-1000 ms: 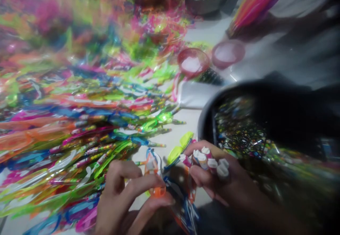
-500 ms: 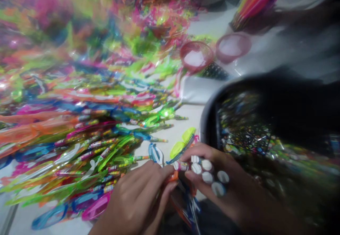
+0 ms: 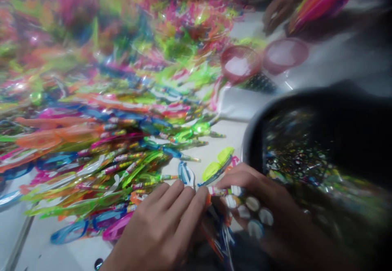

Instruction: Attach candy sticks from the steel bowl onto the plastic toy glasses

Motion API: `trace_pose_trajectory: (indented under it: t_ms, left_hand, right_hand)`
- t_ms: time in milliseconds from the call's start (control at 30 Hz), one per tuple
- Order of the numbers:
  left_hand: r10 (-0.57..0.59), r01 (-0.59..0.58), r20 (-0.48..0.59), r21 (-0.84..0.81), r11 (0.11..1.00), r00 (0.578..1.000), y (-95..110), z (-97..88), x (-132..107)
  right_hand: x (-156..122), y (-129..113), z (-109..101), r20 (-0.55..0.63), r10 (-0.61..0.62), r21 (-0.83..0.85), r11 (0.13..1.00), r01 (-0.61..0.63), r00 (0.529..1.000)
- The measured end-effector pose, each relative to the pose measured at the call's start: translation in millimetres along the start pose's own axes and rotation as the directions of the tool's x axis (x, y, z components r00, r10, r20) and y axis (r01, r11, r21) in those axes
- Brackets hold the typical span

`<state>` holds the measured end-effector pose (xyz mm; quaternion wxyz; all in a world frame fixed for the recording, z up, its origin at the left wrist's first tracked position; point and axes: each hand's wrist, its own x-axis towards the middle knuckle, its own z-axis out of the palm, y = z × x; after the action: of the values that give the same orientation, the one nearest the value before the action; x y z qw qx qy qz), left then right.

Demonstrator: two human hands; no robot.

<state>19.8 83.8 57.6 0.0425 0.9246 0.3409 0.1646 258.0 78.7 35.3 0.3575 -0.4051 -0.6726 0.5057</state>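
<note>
My left hand point(image 3: 159, 230) sits low in the middle, fingers curled together and pinching an orange plastic toy piece point(image 3: 208, 198) at their tips. My right hand point(image 3: 260, 209) is closed round a bundle of patterned sticks point(image 3: 248, 209) whose white round ends point toward me; its thumb and forefinger press one stick against the orange piece. The two hands touch each other. Just beyond them on the white table lie a blue plastic piece point(image 3: 185, 174) and a yellow-green one point(image 3: 219, 163).
A wide heap of bright plastic toys on patterned sticks point(image 3: 101, 140) covers the left. A dark round basin point(image 3: 254, 140) of patterned sticks stands at right. Two red baskets point(image 3: 240, 63) sit behind. Another person's hand point(image 3: 280, 9) holds coloured rods at top right.
My left hand has rolled over and closed its fingers onto the orange piece, meeting my right hand. The view has shifted, and the other person's hand has come into sight.
</note>
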Motion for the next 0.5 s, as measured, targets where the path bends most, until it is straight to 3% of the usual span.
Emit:
trace_pose_trajectory:
  t_ms: [300, 500]
  left_hand:
    - [-0.016, 0.016, 0.059, -0.009, 1.0, 0.998, -0.2, 2.2, -4.0]
    - [-0.024, 0.023, -0.041, -0.008, 1.0, 0.999, -0.9, 7.7, -2.2]
  right_hand:
    - [4.8, -2.5, 2.5, -0.029, -0.084, -0.184, 0.98, 0.077, 0.996]
    - [10.5, -11.2, 1.2, -0.005, -0.024, -0.133, 0.991, 0.023, 1.0]
